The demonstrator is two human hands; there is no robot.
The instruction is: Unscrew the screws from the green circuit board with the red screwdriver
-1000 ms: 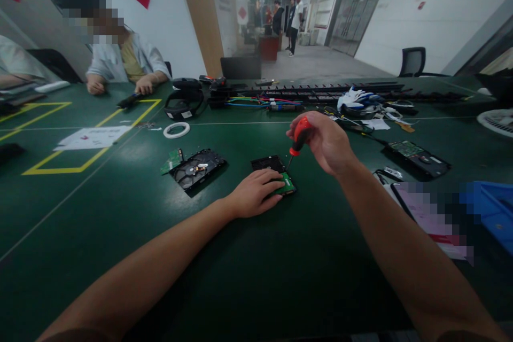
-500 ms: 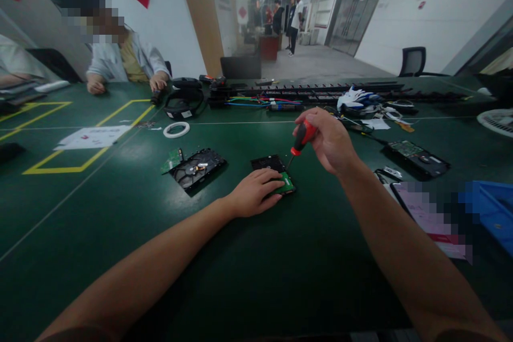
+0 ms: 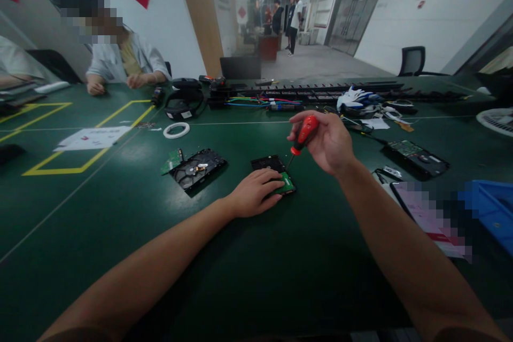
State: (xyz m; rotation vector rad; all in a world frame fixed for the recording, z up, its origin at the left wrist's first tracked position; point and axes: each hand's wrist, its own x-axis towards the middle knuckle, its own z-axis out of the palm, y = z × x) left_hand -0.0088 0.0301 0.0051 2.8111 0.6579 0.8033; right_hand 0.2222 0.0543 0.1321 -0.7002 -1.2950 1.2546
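Note:
My left hand [image 3: 256, 192] lies flat on a hard drive [image 3: 266, 163] with its fingers stretched out. The drive has a dark casing and a green circuit board [image 3: 287, 184], partly covered by my fingers. In my right hand [image 3: 331, 141] is a red and black screwdriver [image 3: 306, 133], tilted, its shaft pointing down and left. Its tip meets the drive by the board's far edge; what it touches there is too small to make out. To the left lies another opened hard drive [image 3: 200, 168], with a loose green board [image 3: 172, 161] beside it.
Another drive [image 3: 417, 157] lies at the right, near a phone-like slab [image 3: 428, 214] and a blue bin [image 3: 492, 214]. A tape roll [image 3: 176, 130], a headset-like band [image 3: 184, 101], wired black rails [image 3: 320, 93] and gloves [image 3: 356, 99] lie farther back. A co-worker [image 3: 128, 59] sits across the table.
My right fingers have shifted around the screwdriver's handle, baring more of its red side. My left hand and the drive stay put. The co-worker's hand has drawn back from a dark object.

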